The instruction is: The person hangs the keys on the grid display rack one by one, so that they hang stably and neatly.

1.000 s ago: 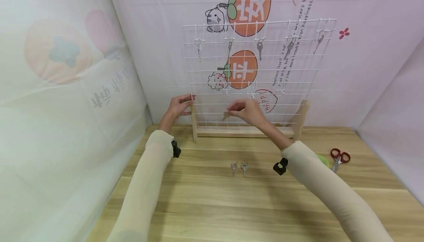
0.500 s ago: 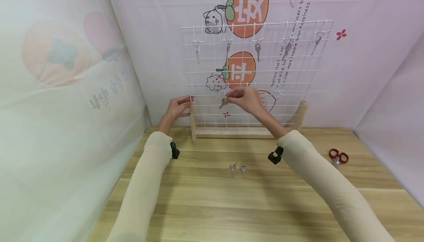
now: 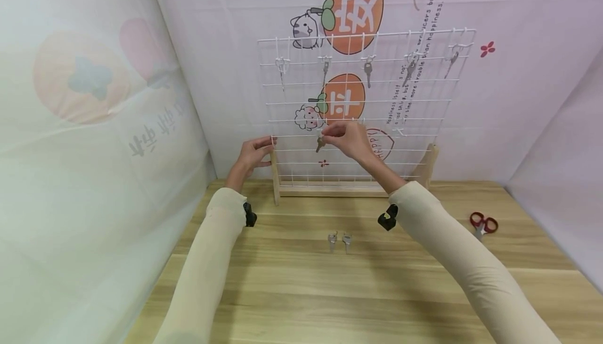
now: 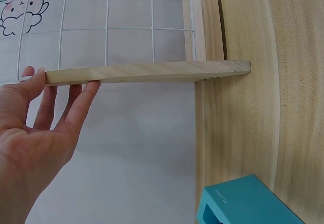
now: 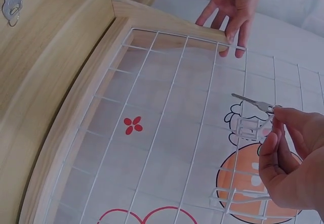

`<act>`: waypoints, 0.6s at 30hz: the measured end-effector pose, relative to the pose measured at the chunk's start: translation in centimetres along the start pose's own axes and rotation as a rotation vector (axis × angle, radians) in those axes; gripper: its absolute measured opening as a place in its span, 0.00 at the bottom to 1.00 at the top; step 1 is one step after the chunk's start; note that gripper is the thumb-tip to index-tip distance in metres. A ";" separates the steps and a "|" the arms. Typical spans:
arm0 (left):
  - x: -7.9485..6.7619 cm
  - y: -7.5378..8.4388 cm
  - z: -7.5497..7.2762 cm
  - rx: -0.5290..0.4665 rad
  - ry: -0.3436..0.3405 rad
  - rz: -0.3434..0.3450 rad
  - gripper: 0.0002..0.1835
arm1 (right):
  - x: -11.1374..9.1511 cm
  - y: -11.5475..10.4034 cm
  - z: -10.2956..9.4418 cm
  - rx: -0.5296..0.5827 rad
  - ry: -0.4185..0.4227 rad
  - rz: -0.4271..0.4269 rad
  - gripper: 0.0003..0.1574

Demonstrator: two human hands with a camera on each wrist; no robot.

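Currently, both hands are at the wire rack (image 3: 332, 193), a white grid set in a wooden stand. Right hand (image 3: 350, 139): grip closed on a key (image 3: 320, 144), pinched between thumb and fingertips at its ring end. Key sits in front of the rack's lower grid, left of its middle, blade slanting down. A white hook (image 5: 248, 126) lies right by it; cannot tell whether the ring is round the hook. Left hand (image 3: 256, 153): at the rack's left end, grip closed about the top of the wooden upright (image 4: 152, 72), thumb on one side, fingers on the other.

Five hanging keys (image 3: 368, 73) spread in a row along the rack's upper part, left to right. Two loose keys (image 3: 347, 240) lie side by side on the counter (image 3: 282, 281), in front of the rack near its middle. Red-handled scissors (image 3: 484, 223) rest on the counter, forward of the rack's right end. Printed cloth (image 3: 226, 19) behind the rack: orange fruit, cartoon animals, lettering. Long pale sleeves (image 3: 198, 265), a black device (image 3: 388, 217) at each wrist.
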State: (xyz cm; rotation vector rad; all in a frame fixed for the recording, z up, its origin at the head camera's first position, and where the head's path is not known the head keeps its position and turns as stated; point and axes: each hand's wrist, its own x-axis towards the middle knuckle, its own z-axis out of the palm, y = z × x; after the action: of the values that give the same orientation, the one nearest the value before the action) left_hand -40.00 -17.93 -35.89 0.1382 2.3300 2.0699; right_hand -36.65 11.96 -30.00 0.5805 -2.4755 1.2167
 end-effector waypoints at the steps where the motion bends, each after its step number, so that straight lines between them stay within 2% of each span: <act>1: 0.0 0.0 0.0 0.000 0.001 -0.001 0.21 | 0.0 0.0 0.1 -0.001 -0.005 -0.001 0.08; 10: 0.0 -0.1 0.2 0.006 0.015 -0.004 0.20 | -0.2 0.0 0.0 -0.038 -0.002 -0.003 0.11; 18: 0.2 0.0 0.0 0.017 0.018 -0.003 0.20 | -1.6 0.0 -0.8 -0.035 -0.047 -0.041 0.15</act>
State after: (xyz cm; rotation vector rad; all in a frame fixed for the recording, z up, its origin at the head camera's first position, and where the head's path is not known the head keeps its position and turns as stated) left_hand -40.19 -17.88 -35.92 0.1172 2.3569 2.0591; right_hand -35.20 13.00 -30.27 0.6546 -2.5052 1.1545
